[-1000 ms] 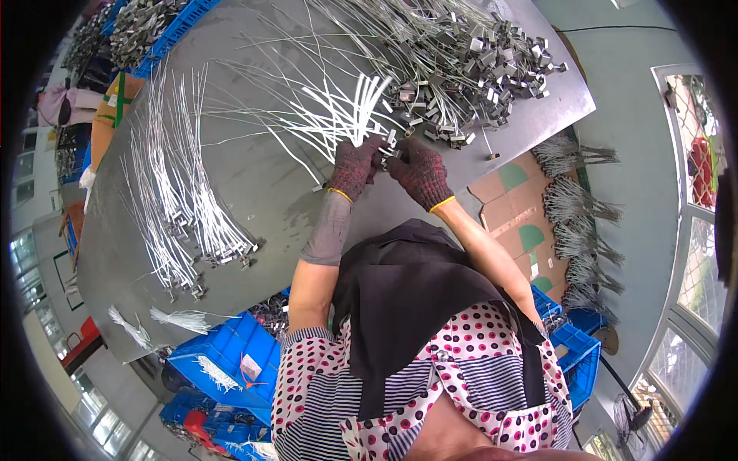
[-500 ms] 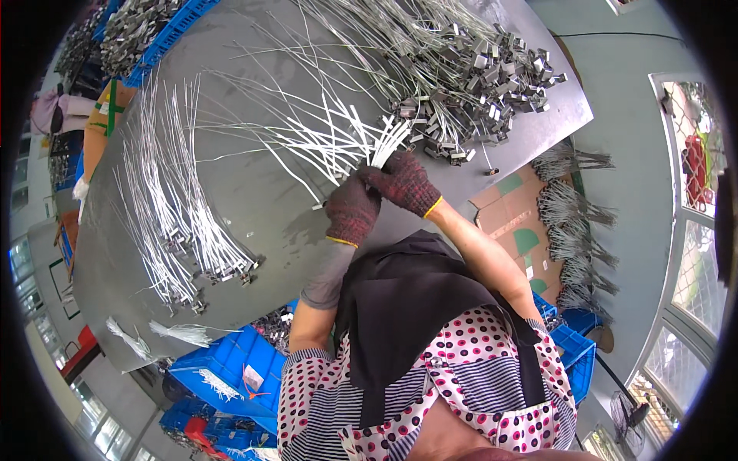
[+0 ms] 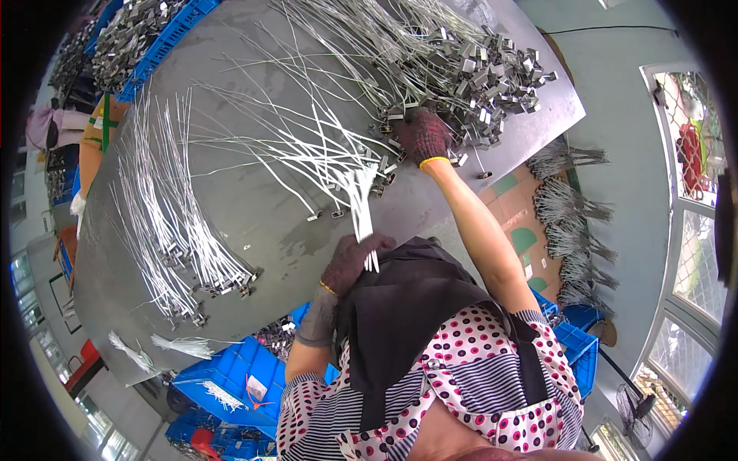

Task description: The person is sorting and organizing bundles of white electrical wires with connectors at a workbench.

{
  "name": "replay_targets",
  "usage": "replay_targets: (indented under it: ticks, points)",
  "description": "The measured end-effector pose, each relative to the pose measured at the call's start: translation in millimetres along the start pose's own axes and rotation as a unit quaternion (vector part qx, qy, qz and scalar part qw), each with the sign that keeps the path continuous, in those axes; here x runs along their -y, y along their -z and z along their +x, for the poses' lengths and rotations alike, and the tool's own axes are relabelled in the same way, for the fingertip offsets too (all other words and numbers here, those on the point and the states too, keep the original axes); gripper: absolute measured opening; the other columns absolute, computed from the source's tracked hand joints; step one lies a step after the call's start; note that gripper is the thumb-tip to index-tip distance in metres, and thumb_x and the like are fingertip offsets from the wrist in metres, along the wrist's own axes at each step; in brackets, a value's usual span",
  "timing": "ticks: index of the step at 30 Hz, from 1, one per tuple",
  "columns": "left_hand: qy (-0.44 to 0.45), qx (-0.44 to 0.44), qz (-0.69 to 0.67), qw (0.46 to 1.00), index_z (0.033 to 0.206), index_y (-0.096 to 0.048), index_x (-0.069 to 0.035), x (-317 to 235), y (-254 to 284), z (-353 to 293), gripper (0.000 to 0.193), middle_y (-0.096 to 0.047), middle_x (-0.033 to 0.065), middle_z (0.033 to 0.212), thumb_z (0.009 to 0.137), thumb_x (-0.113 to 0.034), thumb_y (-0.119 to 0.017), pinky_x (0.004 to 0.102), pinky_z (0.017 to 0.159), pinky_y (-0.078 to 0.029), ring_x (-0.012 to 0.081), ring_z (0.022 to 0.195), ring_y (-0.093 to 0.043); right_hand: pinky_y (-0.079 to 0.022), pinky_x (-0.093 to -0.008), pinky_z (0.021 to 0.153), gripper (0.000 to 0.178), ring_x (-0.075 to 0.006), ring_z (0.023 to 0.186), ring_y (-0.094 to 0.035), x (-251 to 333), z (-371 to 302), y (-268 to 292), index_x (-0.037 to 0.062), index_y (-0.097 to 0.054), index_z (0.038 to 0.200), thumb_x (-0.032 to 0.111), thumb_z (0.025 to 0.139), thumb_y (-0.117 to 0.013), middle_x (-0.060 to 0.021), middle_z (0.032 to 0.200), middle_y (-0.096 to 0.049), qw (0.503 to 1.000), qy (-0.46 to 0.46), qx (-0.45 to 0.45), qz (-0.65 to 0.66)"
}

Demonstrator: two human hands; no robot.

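My left hand [image 3: 350, 261], in a dark knit glove, is closed around a bundle of white wire ties [image 3: 361, 207] near the table's front edge; the strands fan away across the grey metal table [image 3: 254, 223]. My right hand [image 3: 423, 137], also gloved, reaches forward into a heap of wires with small metal clips [image 3: 469, 69] at the far right of the table. Whether its fingers hold a clip I cannot tell. A sorted spread of white ties with clips [image 3: 173, 223] lies to the left.
Blue plastic crates [image 3: 231, 376] stand under the table's near edge. Another blue bin of metal parts [image 3: 146, 38] sits at the far left. Bundles of wires [image 3: 569, 230] lie on cardboard on the floor at the right, next to windows.
My hands, together at the pile a second ago, have separated: the left drew back toward me with the tie bundle, the right reached forward into the clip heap.
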State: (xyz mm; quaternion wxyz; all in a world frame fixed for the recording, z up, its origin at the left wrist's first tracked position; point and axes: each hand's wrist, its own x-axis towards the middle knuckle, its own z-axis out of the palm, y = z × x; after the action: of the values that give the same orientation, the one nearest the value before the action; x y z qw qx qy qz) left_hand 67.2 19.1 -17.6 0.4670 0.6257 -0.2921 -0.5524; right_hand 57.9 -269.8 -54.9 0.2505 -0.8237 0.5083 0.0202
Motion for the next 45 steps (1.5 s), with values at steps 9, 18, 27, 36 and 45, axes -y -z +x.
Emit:
replay_targets:
  ticks: [9,18,27,36,45]
  points:
    - [0.092,0.047,-0.14,0.985,0.11,-0.069,0.001,1,-3,-33,0.033,-0.068,0.0063,0.098,0.094,-0.025,-0.057,0.0305,0.081,-0.05,0.0157,0.089,-0.062,-0.053,-0.0369,0.073,0.036,-0.0267,0.075,-0.067,-29,-30,23,0.0,-0.071,0.09,0.032,0.073,-0.074,-0.0169,0.08,-0.07,0.958,0.038,0.013,0.283]
    - [0.023,-0.148,-0.245,0.958,0.105,-0.065,-0.005,-6,-20,38,0.026,-0.062,0.0052,0.077,0.093,-0.028,-0.067,0.028,0.051,-0.049,0.0126,0.055,-0.054,-0.052,-0.0322,0.072,0.026,-0.0183,0.075,-0.066,-90,-119,54,-0.0019,-0.068,0.1,0.017,0.081,-0.07,-0.0136,0.083,-0.069,0.94,0.142,0.04,0.307]
    - [-0.15,-0.046,-0.162,0.974,0.128,-0.055,0.001,44,-84,129,0.04,-0.066,0.0179,0.108,0.093,-0.014,-0.065,0.0503,0.085,-0.06,0.0317,0.095,-0.069,-0.052,-0.0271,0.065,0.02,-0.0112,0.068,-0.062,-182,-242,61,-0.0004,-0.069,0.104,0.013,0.092,-0.058,-0.0081,0.082,-0.068,0.861,0.022,0.169,0.479]
    - [0.007,-0.068,-0.46,0.885,0.117,-0.058,0.005,32,-105,129,0.029,-0.066,0.0184,0.1,0.094,-0.013,-0.063,0.0532,0.085,-0.06,0.0356,0.092,-0.068,-0.045,-0.033,0.057,0.031,-0.0127,0.062,-0.055,-382,-385,-20,-0.0008,-0.067,0.084,0.03,0.089,-0.066,-0.006,0.064,-0.06,0.93,-0.125,0.107,0.327]
    - [-0.136,-0.162,-0.44,0.872,0.121,-0.058,-0.004,-17,-62,126,0.031,-0.065,0.0123,0.096,0.098,-0.024,-0.06,0.0497,0.086,-0.059,0.0238,0.085,-0.067,-0.046,-0.0336,0.06,0.026,-0.0126,0.062,-0.055,-348,-409,24,0.0037,-0.066,0.077,0.027,0.085,-0.072,-0.0022,0.066,-0.061,0.918,-0.306,0.064,0.242]
